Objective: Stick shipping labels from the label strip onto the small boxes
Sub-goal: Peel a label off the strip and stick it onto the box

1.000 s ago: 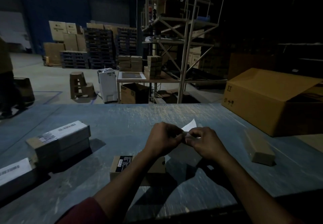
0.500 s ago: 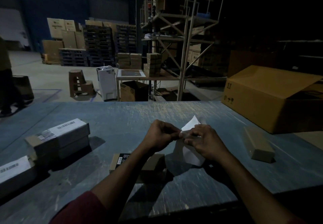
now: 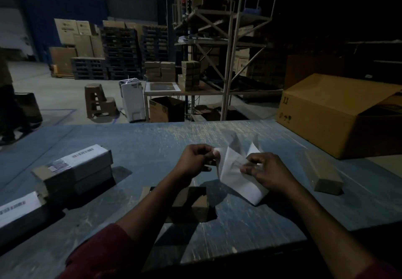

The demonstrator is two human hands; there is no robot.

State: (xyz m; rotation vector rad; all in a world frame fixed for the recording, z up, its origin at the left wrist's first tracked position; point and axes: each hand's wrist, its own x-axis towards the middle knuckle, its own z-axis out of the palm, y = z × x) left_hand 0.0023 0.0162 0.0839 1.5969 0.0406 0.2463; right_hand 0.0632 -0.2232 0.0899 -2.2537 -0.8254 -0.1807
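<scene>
Above the table's middle, my left hand (image 3: pixel 195 161) pinches the corner of a white label (image 3: pixel 228 159) that is partly pulled away from the white label strip (image 3: pixel 245 185). My right hand (image 3: pixel 267 172) grips the strip's backing. Under my left forearm a small brown box (image 3: pixel 191 204) lies on the blue-grey table (image 3: pixel 152 148), its top mostly hidden. A second small plain box (image 3: pixel 322 174) rests to the right. At the left, a stack of small boxes (image 3: pixel 76 170) carries a barcode label on top, and another labelled box (image 3: pixel 19 209) sits at the left edge.
A large open cardboard carton (image 3: pixel 339 113) lies on its side at the table's back right. Beyond the far table edge are metal shelving (image 3: pixel 228 50), pallets, stacked cartons and a person's legs (image 3: pixel 8 109) at the far left.
My hands have moved apart and the label has peeled further off the strip. The strip now hangs lower and spreads wider between my hands.
</scene>
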